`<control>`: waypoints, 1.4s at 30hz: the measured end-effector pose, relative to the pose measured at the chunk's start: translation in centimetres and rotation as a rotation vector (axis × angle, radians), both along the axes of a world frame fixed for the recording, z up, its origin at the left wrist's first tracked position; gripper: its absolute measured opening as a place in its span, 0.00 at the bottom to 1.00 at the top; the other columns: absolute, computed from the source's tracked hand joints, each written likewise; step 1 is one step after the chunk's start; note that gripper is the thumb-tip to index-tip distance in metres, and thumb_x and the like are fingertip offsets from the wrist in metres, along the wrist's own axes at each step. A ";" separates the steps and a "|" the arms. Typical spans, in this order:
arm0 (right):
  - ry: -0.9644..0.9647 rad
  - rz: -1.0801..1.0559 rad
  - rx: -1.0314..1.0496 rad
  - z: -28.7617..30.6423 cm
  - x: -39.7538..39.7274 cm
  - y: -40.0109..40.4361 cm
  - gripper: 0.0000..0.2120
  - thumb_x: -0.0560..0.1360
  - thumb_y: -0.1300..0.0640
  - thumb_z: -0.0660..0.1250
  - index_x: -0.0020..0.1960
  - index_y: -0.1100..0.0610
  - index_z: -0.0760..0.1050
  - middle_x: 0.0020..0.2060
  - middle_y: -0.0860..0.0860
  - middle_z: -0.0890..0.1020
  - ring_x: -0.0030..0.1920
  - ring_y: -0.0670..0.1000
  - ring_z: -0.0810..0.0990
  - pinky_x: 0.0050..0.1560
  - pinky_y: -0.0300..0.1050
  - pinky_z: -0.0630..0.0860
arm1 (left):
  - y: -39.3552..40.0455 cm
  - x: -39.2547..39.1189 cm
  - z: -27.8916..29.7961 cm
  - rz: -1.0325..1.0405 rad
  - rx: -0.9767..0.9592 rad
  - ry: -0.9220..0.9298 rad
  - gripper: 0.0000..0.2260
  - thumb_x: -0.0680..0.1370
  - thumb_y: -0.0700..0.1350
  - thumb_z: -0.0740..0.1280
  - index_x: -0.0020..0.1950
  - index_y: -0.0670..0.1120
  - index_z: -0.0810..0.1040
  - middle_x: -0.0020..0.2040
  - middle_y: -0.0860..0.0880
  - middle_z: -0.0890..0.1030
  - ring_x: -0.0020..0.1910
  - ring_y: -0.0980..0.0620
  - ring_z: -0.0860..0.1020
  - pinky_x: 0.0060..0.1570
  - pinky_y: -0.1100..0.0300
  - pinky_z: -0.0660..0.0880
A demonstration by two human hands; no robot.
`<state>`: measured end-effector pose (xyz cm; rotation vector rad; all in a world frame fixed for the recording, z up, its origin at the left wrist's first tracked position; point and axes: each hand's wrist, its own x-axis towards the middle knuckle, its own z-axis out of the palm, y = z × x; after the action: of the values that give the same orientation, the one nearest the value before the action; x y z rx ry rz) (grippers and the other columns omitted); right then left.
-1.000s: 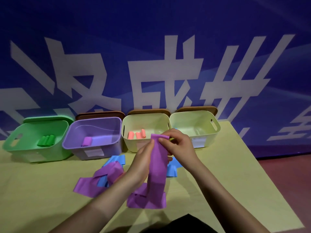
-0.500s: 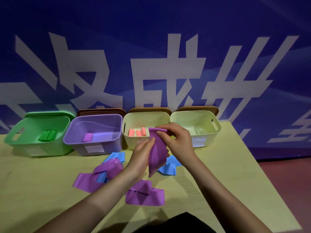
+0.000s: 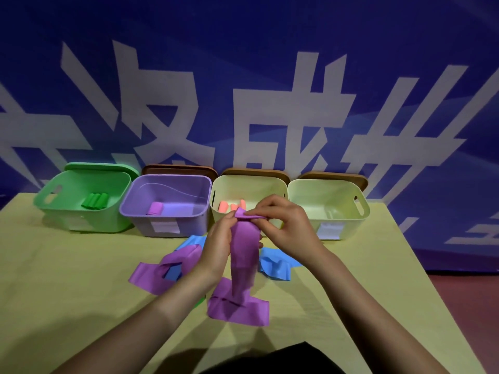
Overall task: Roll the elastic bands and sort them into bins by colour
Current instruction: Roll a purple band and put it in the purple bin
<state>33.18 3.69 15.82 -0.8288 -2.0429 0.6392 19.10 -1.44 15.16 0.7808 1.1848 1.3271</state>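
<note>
- A yellow-green table [image 3: 67, 279] fills the lower view; its right edge runs diagonally, with a reddish-brown floor [image 3: 469, 306] beyond it
- Behind the table hangs a blue banner [image 3: 243, 49] printed with large white characters
- Four bins stand in a row at the back of the table, and the purple bin [image 3: 164, 225] serves as landmark
- Just left of the purple bin sits the green bin [image 3: 81, 220], holding green rolls [image 3: 95, 200]
- Inside the purple bin lies one purple roll [image 3: 155, 208]
- Just right of the purple bin stands a pale yellow bin [image 3: 243, 184] with pink rolls [image 3: 232, 205]; a second pale yellow bin [image 3: 329, 220] comes next, further right
- Brown lids [image 3: 179, 170] lean behind the purple bin and the two yellow ones
- In front of the purple bin and to its right, the purple band [image 3: 244, 255] stands lifted, its lower end spread on the table
- The left hand [image 3: 216, 249] grips the band's side, fingers curled round it
- The right hand [image 3: 283, 225] pinches the folded top end between thumb and fingers
- Nearer than the purple bin, a second purple band [image 3: 162, 271] lies loose, tangled with a blue band [image 3: 275, 265] on the table
- A dark garment [image 3: 283, 357] shows at the bottom edge
</note>
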 end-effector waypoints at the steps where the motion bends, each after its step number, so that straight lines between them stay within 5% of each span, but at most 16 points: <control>1: 0.004 -0.007 -0.005 -0.1 -0.1 -0.1 0.09 0.73 0.62 0.68 0.51 0.57 0.84 0.42 0.48 0.78 0.41 0.45 0.78 0.45 0.33 0.73 | -0.1 -0.1 0.0 -0.010 -0.011 -0.005 0.16 0.82 0.42 0.51 0.51 0.46 0.79 0.39 0.42 0.84 0.34 0.46 0.82 0.36 0.55 0.79; 6: -0.006 0.015 -0.047 -0.1 0.1 -0.8 0.12 0.74 0.54 0.65 0.54 0.56 0.83 0.44 0.47 0.79 0.41 0.44 0.78 0.46 0.35 0.74 | -0.2 -0.3 -0.7 0.054 0.023 0.118 0.14 0.82 0.46 0.58 0.46 0.50 0.83 0.46 0.41 0.84 0.48 0.36 0.81 0.53 0.44 0.76; 11: 0.172 -0.021 -0.396 0.0 0.2 -2.3 0.13 0.76 0.53 0.65 0.60 0.51 0.78 0.43 0.44 0.79 0.41 0.44 0.78 0.47 0.39 0.76 | -0.4 -0.1 -1.3 0.039 0.070 0.198 0.15 0.83 0.46 0.57 0.48 0.54 0.83 0.48 0.39 0.84 0.51 0.34 0.80 0.58 0.40 0.74; 15: 0.283 -0.046 -0.600 0.2 -0.1 -2.5 0.08 0.77 0.67 0.64 0.52 0.61 0.80 0.30 0.45 0.79 0.32 0.43 0.77 0.38 0.34 0.74 | -0.7 -0.2 -1.6 0.044 0.130 0.412 0.12 0.83 0.45 0.56 0.48 0.50 0.79 0.47 0.39 0.82 0.48 0.46 0.79 0.52 0.54 0.73; 20: 0.295 -0.078 -0.669 0.2 -0.6 -3.0 0.03 0.75 0.67 0.68 0.44 0.62 0.79 0.28 0.51 0.76 0.28 0.42 0.74 0.33 0.34 0.72 | -1.5 -0.2 -1.8 0.016 0.169 0.538 0.12 0.83 0.42 0.55 0.50 0.42 0.77 0.47 0.40 0.81 0.46 0.51 0.76 0.46 0.64 0.70; 25: 0.177 -0.064 -0.641 0.3 -0.2 -3.1 0.08 0.74 0.65 0.70 0.37 0.58 0.76 0.28 0.51 0.76 0.29 0.44 0.73 0.35 0.36 0.71 | -2.3 -0.4 -1.4 -0.046 0.187 0.383 0.12 0.82 0.42 0.60 0.47 0.51 0.82 0.44 0.56 0.84 0.48 0.58 0.79 0.53 0.60 0.72; 30: 0.129 -0.037 -0.596 0.6 -0.9 -3.1 0.09 0.73 0.64 0.71 0.36 0.58 0.75 0.29 0.51 0.74 0.32 0.49 0.71 0.36 0.41 0.68 | -2.0 -1.3 -1.3 -0.014 0.247 0.458 0.14 0.80 0.47 0.62 0.44 0.62 0.83 0.43 0.51 0.84 0.46 0.49 0.81 0.48 0.53 0.75; 34: 0.232 -0.057 -0.582 0.3 -1.4 -3.0 0.11 0.73 0.66 0.70 0.35 0.55 0.76 0.26 0.46 0.74 0.30 0.45 0.71 0.34 0.36 0.69 | -1.5 -1.4 -1.1 -0.004 0.251 0.374 0.13 0.80 0.44 0.63 0.44 0.57 0.85 0.40 0.49 0.84 0.41 0.52 0.78 0.42 0.57 0.73; 39: 0.193 -0.171 -0.432 -0.2 -1.3 -2.2 0.13 0.74 0.65 0.69 0.36 0.49 0.76 0.30 0.47 0.77 0.33 0.45 0.73 0.36 0.38 0.72 | 0.0 -1.4 -0.2 -0.133 -0.167 -0.102 0.17 0.82 0.52 0.56 0.50 0.45 0.81 0.44 0.43 0.83 0.44 0.47 0.80 0.45 0.54 0.75; 42: 0.077 -0.235 -0.190 -0.6 -0.5 -1.7 0.11 0.74 0.61 0.69 0.38 0.47 0.74 0.33 0.46 0.76 0.34 0.44 0.72 0.36 0.36 0.70 | 0.3 -1.4 -0.5 -0.237 -0.242 -0.056 0.19 0.80 0.57 0.57 0.52 0.44 0.81 0.42 0.45 0.84 0.39 0.50 0.81 0.41 0.56 0.76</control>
<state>32.73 2.03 15.18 -1.1187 -1.8001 0.7271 17.68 -1.11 14.62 0.6806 1.1445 0.9845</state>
